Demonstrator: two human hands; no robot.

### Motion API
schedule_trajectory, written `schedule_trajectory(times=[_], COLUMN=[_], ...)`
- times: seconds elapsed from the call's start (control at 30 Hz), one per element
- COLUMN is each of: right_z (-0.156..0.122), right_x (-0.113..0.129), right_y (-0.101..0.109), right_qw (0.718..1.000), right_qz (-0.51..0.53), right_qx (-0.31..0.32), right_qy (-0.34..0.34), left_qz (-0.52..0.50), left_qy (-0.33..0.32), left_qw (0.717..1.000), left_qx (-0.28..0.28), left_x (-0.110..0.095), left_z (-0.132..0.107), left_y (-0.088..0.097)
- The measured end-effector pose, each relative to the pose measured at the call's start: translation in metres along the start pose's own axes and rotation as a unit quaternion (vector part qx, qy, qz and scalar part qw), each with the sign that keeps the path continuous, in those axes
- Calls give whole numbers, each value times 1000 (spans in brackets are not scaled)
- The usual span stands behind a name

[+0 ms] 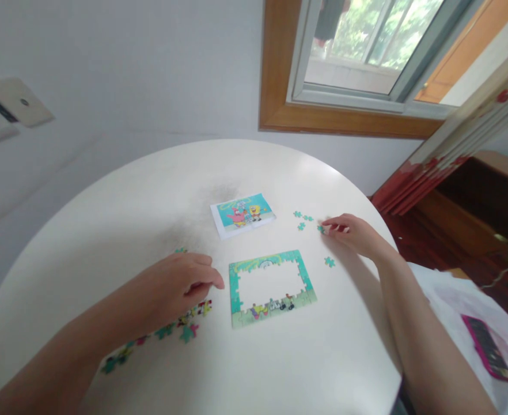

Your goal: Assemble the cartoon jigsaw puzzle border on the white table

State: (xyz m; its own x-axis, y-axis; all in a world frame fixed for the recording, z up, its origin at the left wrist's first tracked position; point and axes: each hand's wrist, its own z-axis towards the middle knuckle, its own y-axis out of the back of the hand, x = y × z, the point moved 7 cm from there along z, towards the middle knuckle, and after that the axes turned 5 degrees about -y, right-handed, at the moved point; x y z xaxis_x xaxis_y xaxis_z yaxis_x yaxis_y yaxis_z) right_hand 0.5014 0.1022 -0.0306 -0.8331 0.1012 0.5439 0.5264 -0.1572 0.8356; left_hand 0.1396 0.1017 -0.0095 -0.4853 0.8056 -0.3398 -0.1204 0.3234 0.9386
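At the far left, a wall socket [3, 112] sits on the pale wall, well apart from the round white table [150, 202]. Along the table's near left edge lies a scatter of loose pieces [185, 329], mostly teal with some pink and yellow, running from the rim up to the left hand [180, 285]. That hand rests palm down over the upper end of the scatter, its fingers curled loosely and pointing right. It hides the pieces beneath it, so whether it holds one cannot be told. One teal bit peeks out just beyond the knuckles.

Just beside the left fingertips lies the puzzle frame [275, 311]. Its teal border is joined all round and the bottom row is partly filled, while the middle is open to the tabletop. Beyond it, near the table's centre, a reference picture [242, 214] lies flat and shows the cartoon scene.

To the right of the picture sits a small cluster of teal pieces [301, 219], and a single stray piece [329, 261] lies near the frame's upper right corner. The right hand [351, 233] reaches in from the right, its fingers drawn narrow, with the tips closed on a teal piece [321, 229] that lies on the table just beside the cluster. Nothing lies between this hand and the frame except the stray piece.

Farther right, a phone [487, 347] in a pink case lies on white cloth below the table's edge. A red-patterned curtain [452, 144] hangs beside the wood-framed window [366, 46].
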Motion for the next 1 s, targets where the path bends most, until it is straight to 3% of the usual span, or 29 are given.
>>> schedule_trajectory(times=[0.27,1.0], right_z=[3,2], right_x=[2,0], right_y=[-2,-6], right_qw=[1000,1000], right_qz=[-16,-14], right_qx=[-6,10], right_qy=[1,-1], left_qz=[-19,-22], left_qy=[4,7], left_qw=[999,999], left_qx=[39,39], left_x=[-1,-3], left_z=[2,1], left_y=[-2,-4])
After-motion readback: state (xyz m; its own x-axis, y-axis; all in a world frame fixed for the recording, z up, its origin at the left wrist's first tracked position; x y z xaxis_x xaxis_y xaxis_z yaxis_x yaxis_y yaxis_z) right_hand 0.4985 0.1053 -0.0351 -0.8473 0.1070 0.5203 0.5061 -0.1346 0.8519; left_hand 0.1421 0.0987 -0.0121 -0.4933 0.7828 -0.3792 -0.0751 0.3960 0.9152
